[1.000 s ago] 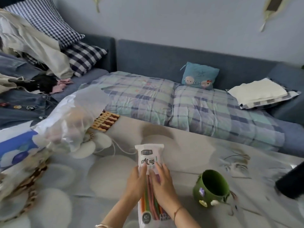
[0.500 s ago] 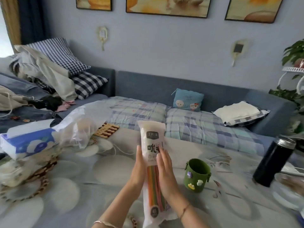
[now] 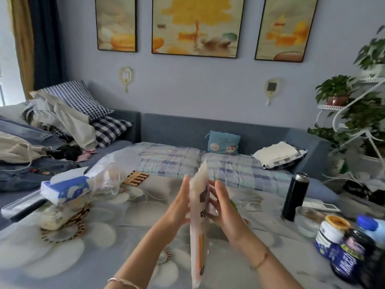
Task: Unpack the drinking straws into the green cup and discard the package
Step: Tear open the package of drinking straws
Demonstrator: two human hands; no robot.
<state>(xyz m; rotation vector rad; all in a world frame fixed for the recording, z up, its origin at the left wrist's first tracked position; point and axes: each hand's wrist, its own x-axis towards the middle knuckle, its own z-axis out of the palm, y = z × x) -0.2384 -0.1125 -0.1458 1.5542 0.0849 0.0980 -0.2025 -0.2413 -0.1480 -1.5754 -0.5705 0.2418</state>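
The straw package (image 3: 199, 222) is a long white plastic bag with coloured straws showing near its lower end. It stands upright and edge-on above the table, pressed between my two palms. My left hand (image 3: 178, 203) lies flat against its left face, my right hand (image 3: 224, 207) against its right face. The green cup (image 3: 233, 203) is almost wholly hidden behind my right hand; only a sliver of green shows.
A black flask (image 3: 295, 196) stands to the right, with jars and bottles (image 3: 341, 243) at the near right corner. A tissue pack (image 3: 66, 189) and a clear plastic bag (image 3: 108, 178) sit at the left. The table carries a floral cloth (image 3: 83, 247). A sofa lies beyond.
The view has tilted upward. The package has turned from face-on to edge-on and risen, with both hands now flat on its sides. The green cup has slipped behind my right hand.
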